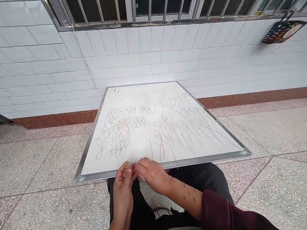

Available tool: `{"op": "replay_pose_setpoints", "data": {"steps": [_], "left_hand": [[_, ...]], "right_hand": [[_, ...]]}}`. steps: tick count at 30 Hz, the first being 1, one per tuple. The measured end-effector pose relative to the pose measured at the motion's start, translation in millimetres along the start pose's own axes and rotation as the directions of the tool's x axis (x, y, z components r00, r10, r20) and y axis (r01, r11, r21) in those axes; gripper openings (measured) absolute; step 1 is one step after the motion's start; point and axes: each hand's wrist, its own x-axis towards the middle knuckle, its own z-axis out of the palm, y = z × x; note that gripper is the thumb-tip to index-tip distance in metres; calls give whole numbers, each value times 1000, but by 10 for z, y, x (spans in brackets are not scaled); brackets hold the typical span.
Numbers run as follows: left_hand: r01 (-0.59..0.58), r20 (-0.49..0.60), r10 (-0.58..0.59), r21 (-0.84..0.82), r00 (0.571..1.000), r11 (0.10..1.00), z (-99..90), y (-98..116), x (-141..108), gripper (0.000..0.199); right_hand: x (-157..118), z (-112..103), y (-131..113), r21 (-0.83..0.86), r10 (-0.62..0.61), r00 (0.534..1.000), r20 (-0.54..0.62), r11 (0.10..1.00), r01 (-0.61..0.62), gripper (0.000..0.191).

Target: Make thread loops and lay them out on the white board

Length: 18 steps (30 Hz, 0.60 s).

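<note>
My left hand (124,187) and my right hand (151,172) meet at the near edge of a white board (134,92) with a grey metal rim. The fingers of both are pinched close together, and a thin dark wire (132,156) seems to rise just beyond them; its lower end is hidden. On the left half of the board lie several wires bent into double loops (122,148). Several wires with a loop and long loose tails (184,134) spread over the right half. One tail crosses the near rim to the right of my right hand.
A small white and red object (116,91) sits at the board's far left corner. Behind the board stands a white tiled wall (144,60) with barred windows. A patterned bag (283,32) hangs at the upper right. My legs are under the near edge.
</note>
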Motion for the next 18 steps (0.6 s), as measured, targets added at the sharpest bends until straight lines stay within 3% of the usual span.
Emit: {"op": "replay_pose_setpoints", "data": {"steps": [4,8,11,14,18], "left_hand": [[27,27,-27,-8,999,1000,59,65,-77,59],[-5,83,4,13,997,1000,112,137,-249,51],[-42,122,35,54,992,998,158,210,-420,47],[-92,186,66,134,980,987,209,270,-593,45],[-143,276,90,178,957,974,265,303,-786,40]], "right_hand": [[-167,-112,-90,87,-110,992,-69,989,116,18],[-330,-242,-115,278,-101,961,-256,945,173,19],[-455,-379,-143,542,152,928,-341,838,62,13],[-538,-541,-182,753,435,872,-225,645,-128,12],[-577,-731,-226,882,528,848,-54,423,-207,18]]}}
